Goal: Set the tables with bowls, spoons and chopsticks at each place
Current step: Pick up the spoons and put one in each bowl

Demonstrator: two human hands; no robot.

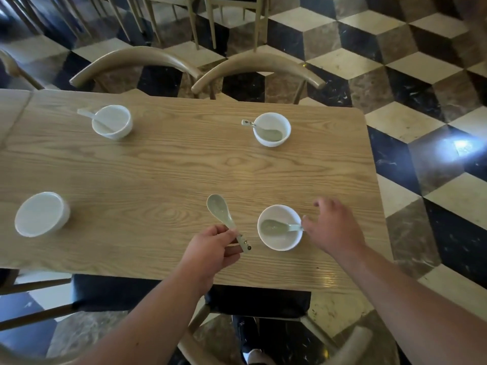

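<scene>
While left fingers (226,232) pinch one spoon (218,208), spread right fingers (307,224) cover another spoon's (274,227) end.

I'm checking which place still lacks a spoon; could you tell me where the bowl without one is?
In the head view, the spoonless bowl sits on the table at near left, left of the left hand, which holds a spare spoon.

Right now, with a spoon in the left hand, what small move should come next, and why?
Probably carry the spoon in the left hand to the near-left bowl, the only one of four without a spoon. The right hand is at the near-right bowl, which already holds one.
</scene>
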